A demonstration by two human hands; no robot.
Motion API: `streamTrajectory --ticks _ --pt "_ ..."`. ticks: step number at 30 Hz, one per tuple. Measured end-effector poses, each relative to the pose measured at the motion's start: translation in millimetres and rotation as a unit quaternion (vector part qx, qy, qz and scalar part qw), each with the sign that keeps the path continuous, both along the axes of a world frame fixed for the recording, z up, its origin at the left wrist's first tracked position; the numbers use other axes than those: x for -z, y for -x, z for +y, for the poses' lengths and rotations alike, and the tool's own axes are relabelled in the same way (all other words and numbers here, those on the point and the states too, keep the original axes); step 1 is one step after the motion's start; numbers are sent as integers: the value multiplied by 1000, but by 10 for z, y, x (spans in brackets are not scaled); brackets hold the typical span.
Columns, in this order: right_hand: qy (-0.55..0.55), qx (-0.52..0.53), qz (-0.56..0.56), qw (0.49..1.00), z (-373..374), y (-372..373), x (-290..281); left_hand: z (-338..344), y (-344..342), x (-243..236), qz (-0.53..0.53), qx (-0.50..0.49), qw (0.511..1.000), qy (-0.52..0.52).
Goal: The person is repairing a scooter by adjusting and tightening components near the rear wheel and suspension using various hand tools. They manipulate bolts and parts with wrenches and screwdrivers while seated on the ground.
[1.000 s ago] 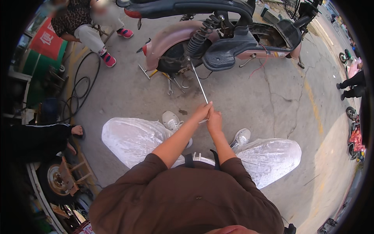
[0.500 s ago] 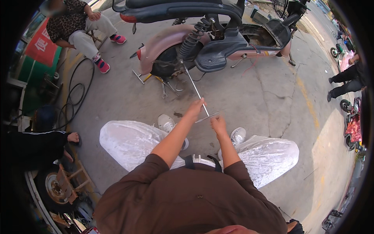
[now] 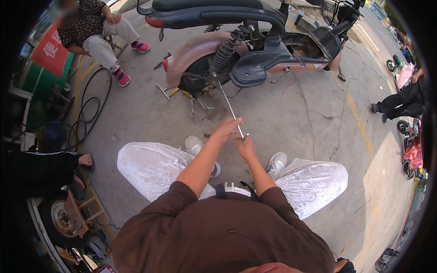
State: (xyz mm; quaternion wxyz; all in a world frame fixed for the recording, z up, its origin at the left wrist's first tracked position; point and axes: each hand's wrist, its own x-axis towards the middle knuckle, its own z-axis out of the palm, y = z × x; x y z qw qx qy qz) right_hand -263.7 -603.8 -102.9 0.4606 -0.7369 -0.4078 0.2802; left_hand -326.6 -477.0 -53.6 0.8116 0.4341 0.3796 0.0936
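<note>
A long T-handle socket wrench point(image 3: 227, 100) slants from the rear wheel hub of a pink and black electric scooter point(image 3: 248, 72) down toward me. Around the lower part of its shaft my left hand point(image 3: 226, 129) is closed. Just below and to the right, my right hand point(image 3: 246, 148) grips the crossbar, most of which the fingers hide. The wrench's far end meets the hub under the black coil shock absorber point(image 3: 225, 50); the fastener there is too small to make out.
Several wrenches point(image 3: 193, 105) and another T-handle tool point(image 3: 163, 91) lie on the concrete by the rear wheel. A black hose point(image 3: 94, 107) coils at left. A seated person point(image 3: 98, 32) is at far left; another person point(image 3: 400, 98) stands at right. A loose wheel point(image 3: 61, 218) is lower left.
The crossbar has turned from lying sideways to pointing nearly along my view. My right hand has shifted slightly left with it, while my left hand stays on the shaft.
</note>
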Motion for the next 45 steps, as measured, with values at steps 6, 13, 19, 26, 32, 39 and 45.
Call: streamTrajectory --ticks 6,13,19,26,32,39,45 --pt "-11 37 -408 912 37 -33 -244 68 46 210 102 118 981 -119" --pt "29 145 -324 934 10 -90 -241 -88 -19 250 76 172 972 -142" --pt "11 313 -114 943 -120 -131 -2 -147 -19 330 47 156 982 -94" --pt "-35 120 677 725 -236 -49 -270 -71 -89 289 24 147 987 -57" --pt "-43 46 646 760 -141 13 -271 -7 5 194 25 145 989 -31" --pt "-131 84 81 984 -73 3 -81 60 -47 109 21 187 981 -46" --pt "-46 112 -407 905 -136 -35 -354 37 -80 124 13 145 988 -48"
